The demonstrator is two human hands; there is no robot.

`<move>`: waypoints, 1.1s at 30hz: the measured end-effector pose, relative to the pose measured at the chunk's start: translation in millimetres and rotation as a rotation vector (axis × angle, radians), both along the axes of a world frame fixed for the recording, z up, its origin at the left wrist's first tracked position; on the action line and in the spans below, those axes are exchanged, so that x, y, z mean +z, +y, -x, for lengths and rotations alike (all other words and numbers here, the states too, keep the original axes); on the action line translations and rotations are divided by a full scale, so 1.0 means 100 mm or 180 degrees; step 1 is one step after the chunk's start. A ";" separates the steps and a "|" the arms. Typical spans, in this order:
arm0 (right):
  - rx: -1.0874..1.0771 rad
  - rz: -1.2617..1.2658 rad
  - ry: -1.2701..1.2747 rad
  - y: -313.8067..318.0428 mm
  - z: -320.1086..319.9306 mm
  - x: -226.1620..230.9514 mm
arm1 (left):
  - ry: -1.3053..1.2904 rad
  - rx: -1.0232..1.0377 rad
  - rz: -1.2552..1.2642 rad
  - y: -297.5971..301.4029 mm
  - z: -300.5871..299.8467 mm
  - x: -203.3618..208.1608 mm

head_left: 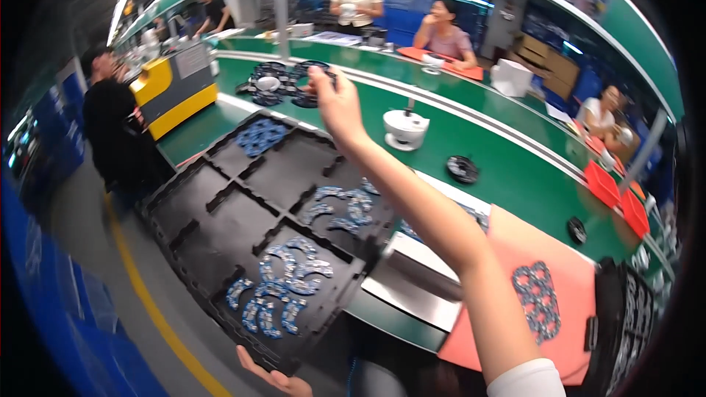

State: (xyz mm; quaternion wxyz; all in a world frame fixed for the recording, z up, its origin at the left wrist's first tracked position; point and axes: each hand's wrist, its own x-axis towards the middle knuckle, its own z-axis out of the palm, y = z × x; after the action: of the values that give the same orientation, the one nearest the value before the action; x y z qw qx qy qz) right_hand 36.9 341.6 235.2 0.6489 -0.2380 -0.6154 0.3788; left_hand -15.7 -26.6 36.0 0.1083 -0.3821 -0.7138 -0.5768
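A large black compartment tray (220, 229) slants across the left middle, jutting over the aisle. My left hand (273, 376) is under its near corner, fingers partly showing, supporting it. Curved blue circuit boards (283, 279) lie loose in the nearest compartment, with more curved boards (346, 207) in the one beside it. A blue joined board panel (260, 137) rests in the far compartment. My right arm stretches over the tray, and my right hand (338, 103) is closed at a black ring-shaped part (304, 95) on the green bench. Beside that sits a similar black part (266, 82) with a white centre.
A white round housing (406, 131) and a black disc (462, 169) stand on the green bench (507, 176). At right, a pink mat (507, 250) carries a board panel (537, 301). Red bins (603, 184) and seated people are across the bench; someone in black (118, 117) stands left.
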 end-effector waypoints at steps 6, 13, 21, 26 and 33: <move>-0.0045 0.1134 0.0439 -1.47 -2.14 -0.08 | -0.0504 0.0605 -0.0623 -0.26 -0.07 -0.30; 0.0166 0.2024 -0.0172 -3.24 -3.15 -0.80 | -0.1412 -0.3184 -0.0600 -0.72 -1.12 0.32; 0.0151 0.1791 -0.0661 -4.04 -3.71 -1.43 | -0.3193 -0.4937 0.0674 -0.67 -2.14 0.52; -0.0408 0.0949 -0.1739 -4.16 -3.98 -1.34 | -0.3191 -0.4330 0.0734 -0.50 -2.23 0.42; -0.3007 0.0834 -0.3439 -3.89 -4.95 -1.52 | -0.3342 -0.4387 0.0599 -0.18 -2.34 0.38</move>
State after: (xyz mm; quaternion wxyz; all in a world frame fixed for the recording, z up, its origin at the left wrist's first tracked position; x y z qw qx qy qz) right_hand 531.8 -47.2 83.2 0.3151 -0.7076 -0.6311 -0.0415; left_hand 218.0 -44.9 74.4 -0.6400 -0.4210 -0.3258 -0.5540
